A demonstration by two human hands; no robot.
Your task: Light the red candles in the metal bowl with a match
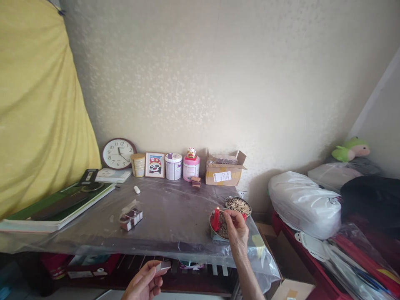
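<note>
My left hand is closed round a small matchbox in front of the table's near edge. Beside the red candle, my right hand is pinched, its fingertips just right of the small flame; what they hold, if anything, is too small to make out. The candle stands upright in a tin of dark grains. Behind that tin sits a round tin full of matchsticks. Further left on the table lies a plastic-wrapped pack of small boxes.
A cardboard box, canisters, a picture frame and a clock line the wall. A large green book lies at the left. White plastic bags are piled at the right.
</note>
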